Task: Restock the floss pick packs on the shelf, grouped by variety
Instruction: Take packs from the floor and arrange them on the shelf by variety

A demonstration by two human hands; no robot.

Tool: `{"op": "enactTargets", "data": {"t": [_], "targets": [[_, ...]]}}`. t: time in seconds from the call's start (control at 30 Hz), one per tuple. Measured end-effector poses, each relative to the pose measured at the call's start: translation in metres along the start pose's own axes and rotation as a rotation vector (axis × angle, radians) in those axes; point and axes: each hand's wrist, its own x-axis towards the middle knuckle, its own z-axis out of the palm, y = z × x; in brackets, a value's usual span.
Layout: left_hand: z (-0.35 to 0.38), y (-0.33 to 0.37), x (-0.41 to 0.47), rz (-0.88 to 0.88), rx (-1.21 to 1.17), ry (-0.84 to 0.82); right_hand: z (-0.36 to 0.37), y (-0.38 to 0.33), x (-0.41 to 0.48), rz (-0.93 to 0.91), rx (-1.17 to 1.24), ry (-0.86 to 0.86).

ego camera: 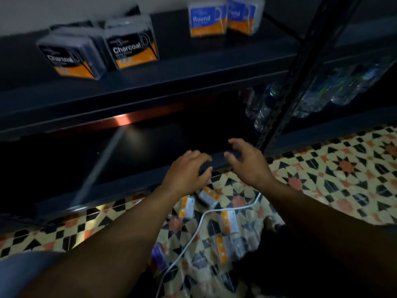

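Nearest: floor packs (229, 221), four counted by their orange stripes, loose on the tiles, left of the shelf post (285, 100) and nearer than its foot. A white cable (202, 220) ran among them. A purple thing (159, 258) lay nearer still, too blurred to name.

Above them: left hand (187, 171) and right hand (247, 162), both left of the post. Both were empty, fingers loosely bent.

Judgement: the next pickup turns on the packs lying below the hands and back toward the person. The farthest pack lay slanted, nearer the left hand. Two others had their long axes running toward the shelf.

Farthest, on the upper shelf: two Round packs (207, 19) stood just left of the post and two Charcoal packs (132, 50) well left of it, sorted by kind. Bottles (311, 100) lay right of the post, count unclear.
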Motion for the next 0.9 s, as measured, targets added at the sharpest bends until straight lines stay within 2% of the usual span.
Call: {"op": "enactTargets", "data": {"t": [0.07, 0.13, 0.2, 0.3, 0.53, 0.77, 0.9], "targets": [[0.017, -0.019, -0.01, -0.144, -0.046, -0.187, 0.015, 0.023, -0.008, 0.18, -0.009, -0.298], [0.038, -0.034, -0.019, -0.208, -0.072, -0.342, 0.031, 0.046, -0.016, 0.274, -0.121, -0.587], [0.06, -0.042, -0.027, -0.246, -0.095, -0.484, 0.045, 0.067, -0.028, 0.316, -0.24, -0.724], [0.096, -0.046, -0.038, -0.277, -0.117, -0.624, 0.058, 0.09, -0.049, 0.357, -0.296, -0.753], [0.164, -0.047, -0.049, -0.255, -0.118, -0.823, 0.082, 0.115, -0.085, 0.451, -0.228, -0.795], [0.204, -0.032, -0.034, -0.064, 0.013, -0.908, 0.12, 0.128, -0.126, 0.557, -0.181, -0.66], [0.222, -0.026, -0.028, 0.105, 0.158, -0.932, 0.14, 0.134, -0.148, 0.569, -0.185, -0.658]]}}
